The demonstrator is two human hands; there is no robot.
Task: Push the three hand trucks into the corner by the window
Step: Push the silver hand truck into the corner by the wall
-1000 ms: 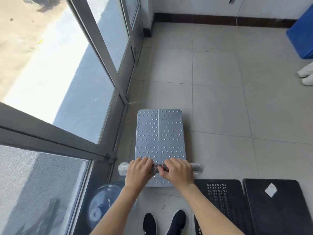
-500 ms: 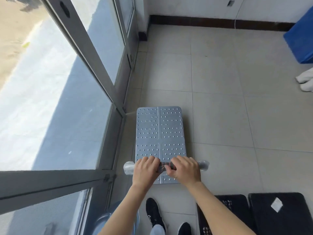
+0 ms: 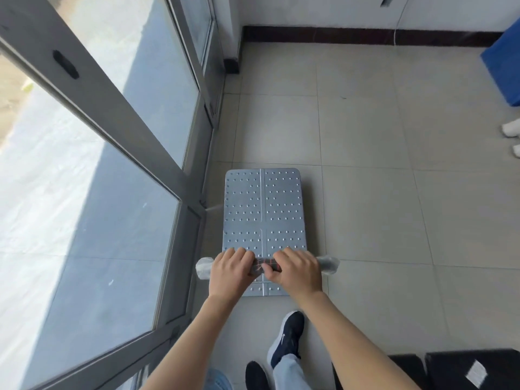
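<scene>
A silver hand truck (image 3: 263, 209) with a studded metal deck stands on the tiled floor beside the window frame, its long side pointing at the far corner. Its plastic-wrapped handle bar (image 3: 326, 263) crosses the near end. My left hand (image 3: 229, 273) and my right hand (image 3: 297, 270) both grip this bar side by side. Two black hand trucks lie behind me at the bottom right, one (image 3: 408, 367) mostly cut off, the other (image 3: 472, 367) carrying a white label. The corner by the window (image 3: 233, 60) lies ahead.
A grey window frame (image 3: 194, 215) runs along the left. A blue bin (image 3: 503, 63) stands at the far right, with white objects (image 3: 512, 130) on the floor near it. My dark shoes (image 3: 287, 339) are behind the truck. A blue water jug (image 3: 216, 381) shows at the bottom edge.
The silver hand truck has rolled forward along the window with both hands on its handle. I have stepped after it, so the black hand trucks have dropped toward the bottom edge.
</scene>
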